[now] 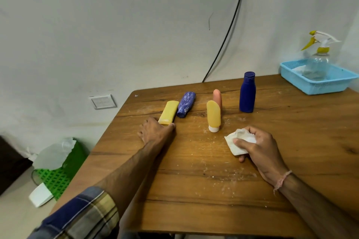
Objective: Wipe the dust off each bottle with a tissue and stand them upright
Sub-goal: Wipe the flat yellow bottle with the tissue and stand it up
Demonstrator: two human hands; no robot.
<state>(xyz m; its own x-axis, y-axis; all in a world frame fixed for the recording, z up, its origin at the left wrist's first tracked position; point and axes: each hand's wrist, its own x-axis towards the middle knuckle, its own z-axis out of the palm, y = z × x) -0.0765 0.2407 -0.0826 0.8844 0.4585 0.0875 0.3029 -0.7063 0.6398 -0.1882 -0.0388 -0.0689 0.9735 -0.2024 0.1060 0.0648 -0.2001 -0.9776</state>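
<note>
Left hand (155,132) closing on lying yellow bottle (168,112), right hand (258,146) holds tissue (236,141); approx 3 upright, 2 left.

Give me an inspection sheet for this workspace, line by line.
Surface: wooden table, speckled with white dust.
Job's things: blue bottle, orange tube and pink tube upright; yellow tube and dusty blue bottle lying flat.
Clutter: spray bottle in blue basket.
Grippers: left hand reaching onto the yellow tube's end; right hand holds tissue.
Cables: black cable on the wall.
Surroundings: wall switch, green bin.
</note>
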